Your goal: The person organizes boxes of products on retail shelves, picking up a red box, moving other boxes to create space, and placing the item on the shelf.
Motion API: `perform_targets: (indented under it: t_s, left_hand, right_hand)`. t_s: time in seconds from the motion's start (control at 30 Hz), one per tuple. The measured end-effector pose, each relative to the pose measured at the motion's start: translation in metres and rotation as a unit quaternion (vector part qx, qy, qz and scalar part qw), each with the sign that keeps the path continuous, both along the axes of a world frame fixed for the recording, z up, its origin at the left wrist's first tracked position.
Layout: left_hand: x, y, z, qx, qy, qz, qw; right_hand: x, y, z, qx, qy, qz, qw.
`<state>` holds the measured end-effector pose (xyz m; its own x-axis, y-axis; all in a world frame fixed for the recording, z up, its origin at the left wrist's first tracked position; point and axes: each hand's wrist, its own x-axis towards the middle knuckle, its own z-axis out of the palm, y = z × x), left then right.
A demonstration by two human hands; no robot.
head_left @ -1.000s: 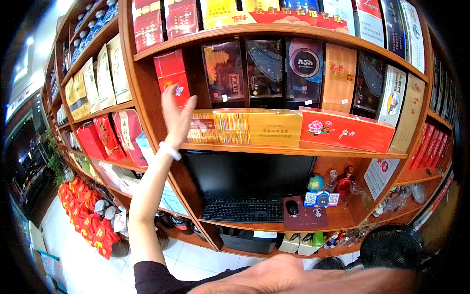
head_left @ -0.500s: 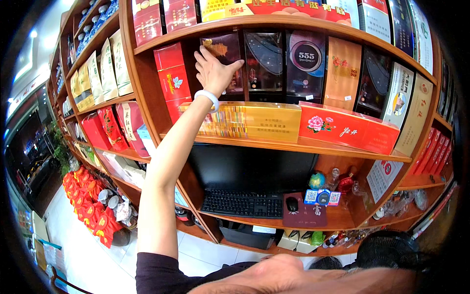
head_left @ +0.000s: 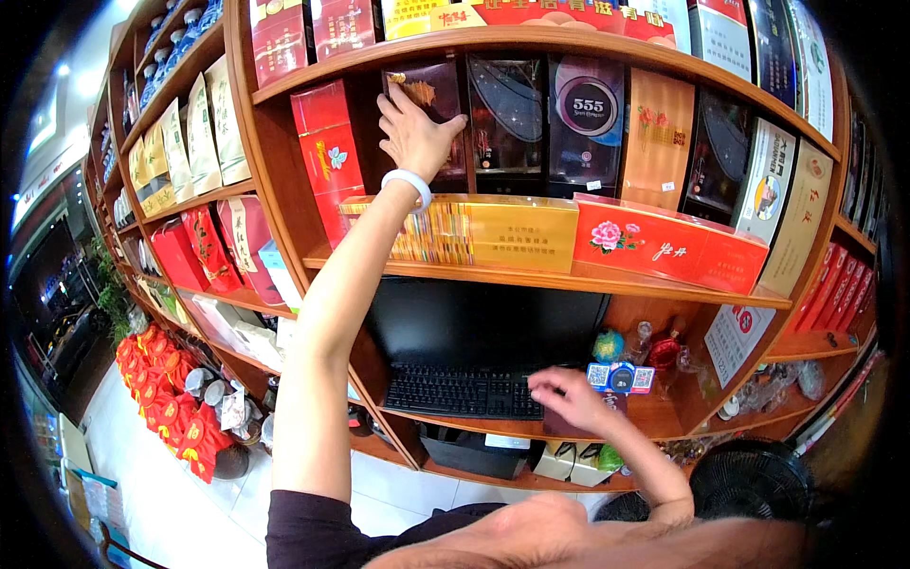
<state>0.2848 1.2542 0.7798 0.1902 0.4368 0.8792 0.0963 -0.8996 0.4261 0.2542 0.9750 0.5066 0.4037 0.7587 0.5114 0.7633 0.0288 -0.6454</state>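
Note:
My left hand (head_left: pixel 419 135), with a pale bangle at the wrist, reaches up to a dark brown box (head_left: pixel 444 93) that has a gold mark. Its fingers are spread across the front of that box, thumb near the right edge. Beside it stand a red box (head_left: pixel 325 133) to the left and a black starry box (head_left: pixel 507 104) to the right. Lower down, my right hand (head_left: pixel 576 400) is in front of the desk shelf, its fingers loosely bent and apart, with nothing seen in them. It covers the mouse and most of the dark red mat, near the right end of the black keyboard (head_left: pixel 460 391).
A long gold box (head_left: pixel 521 237) and a long red box (head_left: pixel 668 248) lie along the shelf's front edge below my left hand. A dark monitor (head_left: pixel 483 318) and a blue-and-white code stand (head_left: pixel 621 377) are below. At lower right is a black fan (head_left: pixel 749 479).
My right hand has come into view from below and now covers the mouse. My left hand stays at the dark brown box. The view has shifted slightly.

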Motion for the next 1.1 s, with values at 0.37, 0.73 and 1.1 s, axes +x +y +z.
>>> perform_targets:
  t_s: [0.37,0.73,1.1]
  left_hand:
    - [-0.001,0.005,0.000,0.002,0.013,-0.018,1.000]
    - [-0.006,0.021,-0.002,0.024,0.000,-0.025,0.999]
    - [-0.011,0.015,-0.002,0.019,0.025,-0.019,0.999]
  right_hand:
    - [0.039,0.058,0.189,0.190,-0.284,-0.129,0.931]
    - [0.068,0.119,0.257,0.163,-0.347,-0.378,0.843]
    - [0.078,0.125,0.267,0.213,-0.284,-0.373,0.857]
